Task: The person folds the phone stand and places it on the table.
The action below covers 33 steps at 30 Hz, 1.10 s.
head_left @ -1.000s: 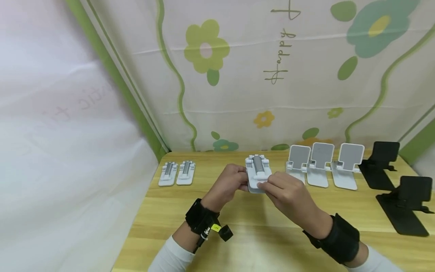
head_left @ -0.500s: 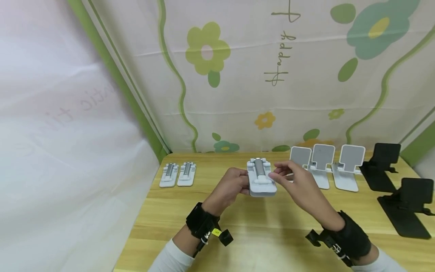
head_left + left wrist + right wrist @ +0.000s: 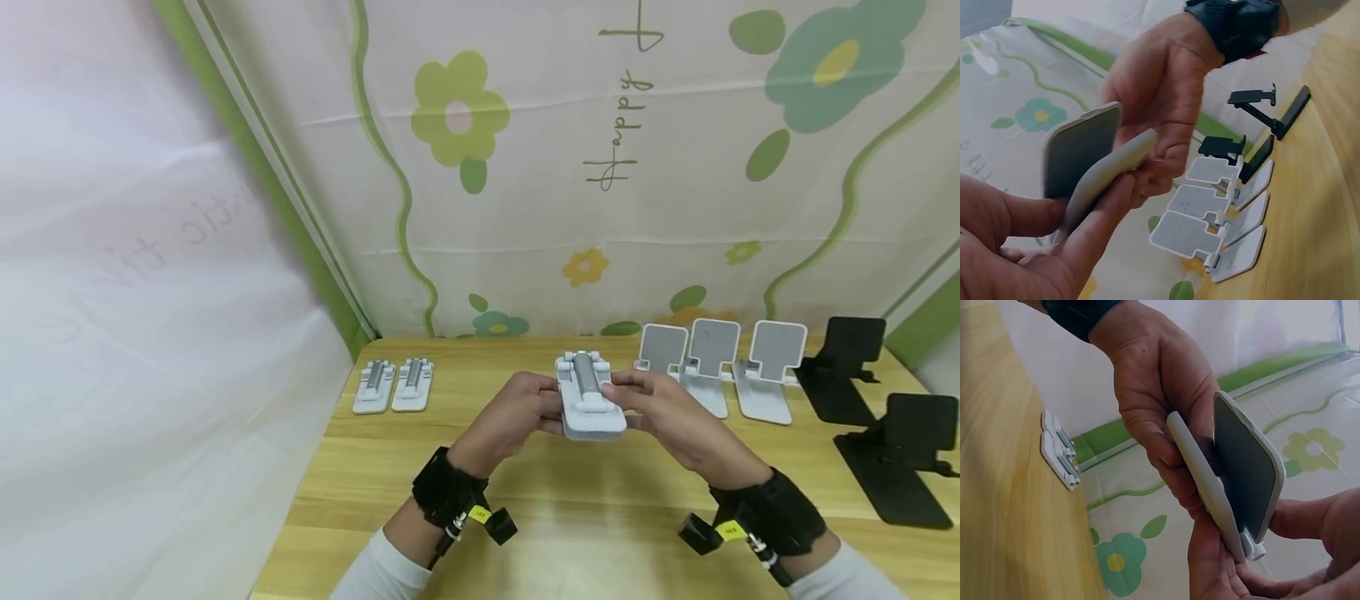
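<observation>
A white folding phone stand (image 3: pixel 590 400) with a grey hinge arm is held above the table between both hands. My left hand (image 3: pixel 528 408) grips its left edge, and my right hand (image 3: pixel 660 412) pinches the right edge, thumb on the upper face. From the left wrist, the stand's grey-padded plate (image 3: pixel 1082 150) and its base (image 3: pixel 1107 178) show a wedge-shaped gap between them. The right wrist view has the same padded plate (image 3: pixel 1244 469) tilted away from the base (image 3: pixel 1204 481). Some fingertips are hidden behind the stand.
Two folded white phone stands (image 3: pixel 373 386) lie side by side at the table's back left. On the right stand three unfolded white stands (image 3: pixel 765 375) and two black ones (image 3: pixel 892 454). A printed curtain (image 3: pixel 525 208) hangs behind the wooden table (image 3: pixel 360 500).
My right hand has come off the stand's front, opened, then taken hold of its right edge. The stand has shifted slightly right and toward me, with the left hand still on it.
</observation>
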Each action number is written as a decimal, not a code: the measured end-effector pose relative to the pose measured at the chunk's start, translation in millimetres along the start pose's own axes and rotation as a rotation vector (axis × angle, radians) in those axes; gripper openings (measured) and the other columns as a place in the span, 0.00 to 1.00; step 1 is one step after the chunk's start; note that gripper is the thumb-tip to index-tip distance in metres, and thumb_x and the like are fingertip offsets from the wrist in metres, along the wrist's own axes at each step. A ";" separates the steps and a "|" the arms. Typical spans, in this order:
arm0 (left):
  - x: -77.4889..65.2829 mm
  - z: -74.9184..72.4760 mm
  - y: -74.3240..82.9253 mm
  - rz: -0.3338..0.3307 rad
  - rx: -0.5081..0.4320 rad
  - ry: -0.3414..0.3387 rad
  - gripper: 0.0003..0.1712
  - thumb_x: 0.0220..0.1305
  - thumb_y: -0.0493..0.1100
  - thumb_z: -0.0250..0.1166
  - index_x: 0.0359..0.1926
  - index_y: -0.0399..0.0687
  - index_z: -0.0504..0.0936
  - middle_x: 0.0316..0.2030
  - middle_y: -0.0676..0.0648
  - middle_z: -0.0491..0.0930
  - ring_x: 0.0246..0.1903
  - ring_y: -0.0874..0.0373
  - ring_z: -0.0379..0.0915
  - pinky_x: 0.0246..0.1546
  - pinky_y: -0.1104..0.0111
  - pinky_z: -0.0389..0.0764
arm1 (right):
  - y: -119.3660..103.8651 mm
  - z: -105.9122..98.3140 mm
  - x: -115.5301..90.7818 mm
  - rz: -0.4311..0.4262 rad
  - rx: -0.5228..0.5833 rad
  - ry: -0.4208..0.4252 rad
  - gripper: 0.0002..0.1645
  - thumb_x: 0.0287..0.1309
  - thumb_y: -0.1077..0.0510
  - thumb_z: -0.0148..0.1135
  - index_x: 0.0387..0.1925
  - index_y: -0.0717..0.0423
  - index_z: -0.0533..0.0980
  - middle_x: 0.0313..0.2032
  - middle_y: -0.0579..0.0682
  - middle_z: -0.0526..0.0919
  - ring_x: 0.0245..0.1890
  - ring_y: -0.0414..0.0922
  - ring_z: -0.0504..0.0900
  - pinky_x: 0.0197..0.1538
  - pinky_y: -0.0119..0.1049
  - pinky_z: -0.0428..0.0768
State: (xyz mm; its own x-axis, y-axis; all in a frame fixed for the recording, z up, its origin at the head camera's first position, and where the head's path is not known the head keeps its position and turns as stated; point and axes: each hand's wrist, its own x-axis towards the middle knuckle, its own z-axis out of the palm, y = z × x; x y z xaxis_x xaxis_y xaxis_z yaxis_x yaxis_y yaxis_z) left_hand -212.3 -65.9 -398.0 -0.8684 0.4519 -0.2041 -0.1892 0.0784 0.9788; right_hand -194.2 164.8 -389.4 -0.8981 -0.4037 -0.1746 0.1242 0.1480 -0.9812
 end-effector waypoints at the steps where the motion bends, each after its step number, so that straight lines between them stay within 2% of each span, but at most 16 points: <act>1: 0.1 -1.4 0.3 -0.006 -0.014 -0.020 0.17 0.76 0.36 0.55 0.57 0.31 0.82 0.47 0.36 0.88 0.39 0.54 0.88 0.43 0.64 0.89 | 0.8 -0.1 0.1 0.007 0.001 0.004 0.39 0.78 0.48 0.53 0.72 0.75 0.56 0.63 0.64 0.71 0.53 0.40 0.79 0.54 0.34 0.82; 6: -0.7 -5.2 4.1 -0.021 -0.083 -0.073 0.24 0.82 0.44 0.47 0.59 0.30 0.80 0.45 0.31 0.87 0.37 0.55 0.89 0.45 0.61 0.89 | 5.1 0.5 1.2 0.012 0.007 0.021 0.42 0.77 0.50 0.54 0.74 0.76 0.51 0.65 0.66 0.68 0.53 0.41 0.78 0.54 0.33 0.82; 10: -0.8 -5.1 5.9 -0.032 -0.050 -0.075 0.24 0.80 0.48 0.54 0.57 0.32 0.82 0.43 0.34 0.88 0.35 0.57 0.88 0.42 0.63 0.89 | 6.5 1.1 1.3 0.000 0.014 0.021 0.40 0.76 0.50 0.55 0.72 0.75 0.54 0.61 0.64 0.71 0.52 0.41 0.79 0.54 0.35 0.83; 14: -0.7 -4.6 5.7 -0.049 0.004 -0.060 0.19 0.76 0.44 0.60 0.55 0.31 0.83 0.43 0.37 0.89 0.34 0.58 0.87 0.41 0.65 0.89 | 6.8 1.7 0.9 0.000 0.016 0.023 0.37 0.75 0.52 0.57 0.70 0.74 0.57 0.57 0.61 0.74 0.51 0.42 0.80 0.53 0.36 0.83; 18: -1.1 -4.0 6.7 -0.048 0.018 -0.054 0.15 0.75 0.39 0.61 0.53 0.32 0.84 0.43 0.36 0.89 0.33 0.58 0.87 0.40 0.65 0.89 | 6.7 3.1 1.9 -0.013 0.031 0.022 0.34 0.74 0.55 0.57 0.67 0.75 0.57 0.54 0.59 0.75 0.50 0.43 0.80 0.52 0.36 0.84; 22: -1.1 -2.3 8.0 -0.025 0.042 -0.043 0.14 0.75 0.39 0.61 0.52 0.32 0.84 0.41 0.37 0.89 0.33 0.57 0.87 0.39 0.65 0.89 | 6.5 3.4 2.2 -0.019 0.026 0.033 0.34 0.73 0.57 0.58 0.66 0.75 0.57 0.52 0.59 0.75 0.48 0.44 0.80 0.51 0.36 0.85; 24: -0.6 -0.2 8.1 -0.004 0.063 -0.007 0.14 0.74 0.40 0.61 0.52 0.33 0.82 0.41 0.38 0.88 0.35 0.56 0.87 0.40 0.65 0.89 | 6.3 3.1 1.8 -0.023 0.018 0.044 0.34 0.72 0.58 0.59 0.66 0.76 0.57 0.51 0.60 0.74 0.47 0.43 0.81 0.50 0.37 0.86; 27: -1.3 5.9 8.7 0.026 0.195 0.079 0.18 0.74 0.46 0.63 0.55 0.36 0.80 0.41 0.44 0.87 0.38 0.57 0.84 0.39 0.67 0.86 | 5.6 3.3 1.4 -0.029 0.021 0.073 0.33 0.72 0.59 0.59 0.65 0.75 0.56 0.50 0.59 0.73 0.46 0.42 0.82 0.51 0.40 0.87; 30: -4.2 15.5 9.0 0.066 0.390 0.137 0.23 0.71 0.53 0.67 0.55 0.41 0.80 0.43 0.48 0.83 0.38 0.60 0.80 0.36 0.69 0.81 | 5.1 4.6 1.3 -0.031 0.031 0.096 0.31 0.71 0.60 0.60 0.63 0.74 0.57 0.48 0.58 0.72 0.45 0.41 0.83 0.51 0.40 0.88; 33: -8.9 25.7 8.7 0.122 0.611 0.180 0.31 0.64 0.59 0.72 0.55 0.41 0.80 0.45 0.48 0.77 0.40 0.60 0.72 0.34 0.72 0.77 | 4.5 6.5 1.8 -0.019 0.043 0.108 0.29 0.71 0.60 0.61 0.60 0.72 0.58 0.46 0.56 0.73 0.43 0.41 0.83 0.50 0.37 0.88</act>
State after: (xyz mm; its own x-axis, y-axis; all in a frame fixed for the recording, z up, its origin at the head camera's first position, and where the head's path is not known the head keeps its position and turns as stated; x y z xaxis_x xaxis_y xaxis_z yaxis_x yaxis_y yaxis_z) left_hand -194.4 -46.4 -387.2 -0.9403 0.3381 -0.0383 0.1648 0.5511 0.8180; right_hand -192.5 158.9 -394.7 -0.9404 -0.3059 -0.1484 0.1227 0.1015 -0.9872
